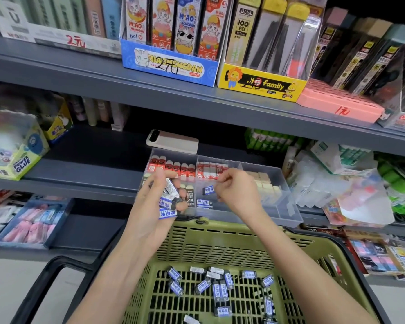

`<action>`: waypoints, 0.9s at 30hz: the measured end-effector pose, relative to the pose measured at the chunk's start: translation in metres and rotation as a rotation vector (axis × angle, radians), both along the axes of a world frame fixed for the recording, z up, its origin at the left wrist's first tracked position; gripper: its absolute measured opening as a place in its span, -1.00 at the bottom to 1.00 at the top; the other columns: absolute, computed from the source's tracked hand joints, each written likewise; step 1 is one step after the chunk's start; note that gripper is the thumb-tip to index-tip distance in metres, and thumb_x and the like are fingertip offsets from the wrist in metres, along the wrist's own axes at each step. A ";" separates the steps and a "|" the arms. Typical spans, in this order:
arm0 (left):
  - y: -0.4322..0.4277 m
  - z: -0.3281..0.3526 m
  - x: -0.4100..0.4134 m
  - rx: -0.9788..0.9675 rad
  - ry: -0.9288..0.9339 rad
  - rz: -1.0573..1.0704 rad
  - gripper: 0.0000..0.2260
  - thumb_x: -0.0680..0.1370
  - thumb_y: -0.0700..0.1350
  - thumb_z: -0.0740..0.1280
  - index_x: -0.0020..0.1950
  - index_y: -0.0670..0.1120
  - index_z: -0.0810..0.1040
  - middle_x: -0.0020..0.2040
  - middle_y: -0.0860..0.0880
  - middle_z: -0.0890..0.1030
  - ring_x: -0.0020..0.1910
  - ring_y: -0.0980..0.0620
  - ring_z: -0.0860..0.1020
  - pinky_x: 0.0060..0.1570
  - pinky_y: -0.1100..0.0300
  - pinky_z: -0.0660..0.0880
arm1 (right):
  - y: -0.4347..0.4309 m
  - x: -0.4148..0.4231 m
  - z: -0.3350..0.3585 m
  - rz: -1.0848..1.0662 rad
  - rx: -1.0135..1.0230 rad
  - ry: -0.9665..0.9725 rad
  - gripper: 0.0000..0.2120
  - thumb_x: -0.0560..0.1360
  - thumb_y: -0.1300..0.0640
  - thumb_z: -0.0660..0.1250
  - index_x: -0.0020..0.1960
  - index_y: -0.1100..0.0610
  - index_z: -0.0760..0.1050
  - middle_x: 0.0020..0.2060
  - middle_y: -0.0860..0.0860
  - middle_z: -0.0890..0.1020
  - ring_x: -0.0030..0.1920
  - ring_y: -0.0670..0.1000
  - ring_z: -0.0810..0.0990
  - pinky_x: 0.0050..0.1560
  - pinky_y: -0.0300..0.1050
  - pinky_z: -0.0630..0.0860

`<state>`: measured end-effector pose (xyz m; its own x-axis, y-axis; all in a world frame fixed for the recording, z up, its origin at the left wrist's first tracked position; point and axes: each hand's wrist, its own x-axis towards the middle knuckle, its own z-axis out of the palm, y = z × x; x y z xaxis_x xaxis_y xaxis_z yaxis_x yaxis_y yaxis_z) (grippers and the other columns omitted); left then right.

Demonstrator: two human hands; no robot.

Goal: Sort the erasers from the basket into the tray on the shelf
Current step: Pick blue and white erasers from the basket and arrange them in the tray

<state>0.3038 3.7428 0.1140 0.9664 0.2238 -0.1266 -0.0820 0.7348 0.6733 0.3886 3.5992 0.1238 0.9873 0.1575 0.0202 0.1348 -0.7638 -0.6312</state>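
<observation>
Basket (220,232): olive-green plastic lattice with black handles, nearest the viewer, just below the shelf edge. Contents: about twenty loose erasers (220,291) in blue-and-white sleeves, scattered on its floor, most towards the right.

Tray (288,213): clear plastic with dividers, on the grey shelf (84,181) just beyond the basket.
- Far left compartment: a row of red-sleeved erasers (171,168), upright.
- Far middle compartment: red-and-white erasers (211,170), upright.
- Right compartment: cream blocks (264,183) in rows.
- Near left compartment: a black 2B eraser (190,197), partly hidden by the left hand.
- Near middle compartment: one blue-and-white eraser lying flat (204,203).

Left hand (159,197): over the tray's near left corner, fingers curled round a bunch of blue-and-white erasers (167,206), several ends sticking out towards the right.

Right hand (236,190): over the near middle compartment, thumb and forefinger pinching a single blue-and-white eraser (208,190) by its right end, the remaining fingers curled. This eraser sits just above the one lying flat, apart from it.

Phone (172,141): pale pink, on the shelf just behind the tray.
</observation>
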 end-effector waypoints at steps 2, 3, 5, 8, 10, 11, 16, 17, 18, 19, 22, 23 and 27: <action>0.000 0.000 0.000 -0.002 -0.006 0.000 -0.75 0.38 0.10 0.30 -0.33 -0.02 0.65 -0.36 0.00 0.57 -0.43 0.10 0.51 -0.53 0.28 0.40 | 0.006 0.001 -0.010 -0.016 -0.001 -0.025 -0.90 0.43 0.31 0.28 -0.18 0.13 0.46 -0.20 0.09 0.64 -0.09 0.12 0.63 0.12 -0.10 0.47; 0.000 -0.001 0.000 0.001 -0.006 0.000 -0.75 0.37 0.10 0.30 -0.33 -0.03 0.65 -0.36 0.00 0.57 -0.43 0.10 0.51 -0.53 0.28 0.40 | 0.009 0.000 -0.015 -0.018 -0.039 -0.038 -0.91 0.43 0.32 0.27 -0.20 0.17 0.48 -0.23 0.07 0.63 -0.10 0.10 0.62 0.09 -0.16 0.41; 0.000 -0.001 0.001 0.004 -0.002 0.000 -0.75 0.36 0.11 0.31 -0.33 -0.03 0.65 -0.36 0.00 0.57 -0.43 0.10 0.51 -0.54 0.28 0.40 | 0.014 0.001 -0.021 -0.028 -0.143 -0.060 -0.88 0.42 0.32 0.25 -0.23 0.24 0.54 -0.26 0.07 0.64 -0.12 0.04 0.59 0.10 -0.16 0.29; 0.000 -0.001 0.001 0.000 0.000 -0.002 -0.73 0.37 0.11 0.30 -0.30 -0.06 0.63 -0.36 -0.01 0.57 -0.43 0.09 0.51 -0.55 0.28 0.39 | 0.017 0.003 -0.021 -0.017 -0.230 -0.047 -0.79 0.43 0.31 0.22 -0.30 0.26 0.58 -0.34 0.09 0.64 -0.23 0.01 0.58 0.03 -0.16 0.38; -0.001 0.000 0.001 -0.004 0.005 -0.002 -0.71 0.36 0.12 0.30 -0.26 -0.10 0.61 -0.36 -0.02 0.56 -0.44 0.08 0.51 -0.56 0.27 0.39 | 0.016 0.004 -0.019 0.010 -0.295 -0.010 -0.74 0.44 0.31 0.22 -0.41 0.24 0.50 -0.46 0.06 0.56 -0.39 -0.01 0.51 -0.14 -0.20 0.44; -0.002 0.000 0.002 -0.004 0.009 -0.002 -0.69 0.35 0.13 0.29 -0.27 -0.10 0.62 -0.37 -0.03 0.56 -0.44 0.08 0.50 -0.56 0.28 0.38 | 0.016 0.005 -0.017 0.022 -0.325 0.018 -0.70 0.45 0.29 0.22 -0.46 0.20 0.42 -0.52 0.03 0.48 -0.46 -0.03 0.44 -0.20 -0.20 0.41; -0.003 0.001 0.002 0.043 0.016 -0.019 -0.60 0.39 0.21 0.19 -0.32 -0.05 0.65 -0.38 -0.01 0.54 -0.44 0.09 0.49 -0.56 0.29 0.36 | 0.011 0.001 -0.007 0.072 -0.352 0.076 -0.65 0.50 0.28 0.17 -0.46 0.17 0.30 -0.49 0.05 0.41 -0.40 0.08 0.40 0.00 -0.07 0.44; -0.003 0.000 0.002 0.045 0.019 -0.024 -0.59 0.39 0.22 0.18 -0.30 -0.06 0.64 -0.38 -0.02 0.53 -0.44 0.09 0.49 -0.57 0.29 0.36 | 0.010 -0.002 -0.005 0.083 -0.335 0.021 -0.65 0.50 0.28 0.16 -0.46 0.18 0.32 -0.47 0.07 0.43 -0.37 0.09 0.40 0.01 -0.06 0.44; -0.004 0.000 0.002 0.048 0.017 -0.029 -0.58 0.40 0.22 0.18 -0.29 -0.06 0.64 -0.38 -0.02 0.53 -0.44 0.08 0.49 -0.57 0.28 0.35 | 0.009 -0.005 -0.002 0.095 -0.279 -0.045 -0.66 0.51 0.25 0.17 -0.44 0.19 0.38 -0.46 0.09 0.48 -0.35 0.10 0.41 -0.03 -0.07 0.44; -0.004 -0.001 0.002 0.056 0.012 -0.032 -0.58 0.41 0.22 0.17 -0.26 -0.07 0.64 -0.38 -0.03 0.53 -0.44 0.07 0.49 -0.58 0.28 0.35 | 0.009 -0.010 0.001 0.115 -0.171 -0.095 -0.67 0.53 0.20 0.20 -0.39 0.21 0.47 -0.43 0.11 0.53 -0.34 0.09 0.43 -0.13 -0.09 0.43; -0.008 -0.003 0.003 0.086 -0.006 -0.034 -0.58 0.43 0.22 0.16 -0.11 -0.11 0.59 -0.39 -0.05 0.52 -0.46 0.05 0.47 -0.58 0.27 0.33 | 0.012 -0.029 0.018 0.259 0.254 -0.102 -0.68 0.55 0.03 0.27 -0.33 0.12 0.55 -0.52 -0.08 0.45 -0.43 -0.08 0.39 -0.33 -0.17 0.34; -0.009 -0.003 0.002 0.105 -0.011 -0.037 -0.56 0.44 0.22 0.16 -0.06 -0.12 0.56 -0.38 -0.07 0.53 -0.46 0.05 0.48 -0.58 0.26 0.33 | 0.013 -0.036 0.023 0.326 0.321 -0.072 -0.73 0.54 0.01 0.28 -0.31 0.03 0.56 -0.54 -0.13 0.42 -0.47 -0.17 0.37 -0.37 -0.28 0.30; -0.013 -0.007 0.000 0.213 -0.022 -0.078 -0.53 0.49 0.23 0.13 0.07 -0.14 0.53 -0.31 -0.11 0.61 -0.44 0.04 0.53 -0.56 0.24 0.37 | 0.018 -0.047 0.031 0.466 0.191 0.010 -0.88 0.46 -0.03 0.38 -0.02 -0.06 0.60 -0.56 -0.12 0.32 -0.55 -0.19 0.40 -0.42 -0.32 0.27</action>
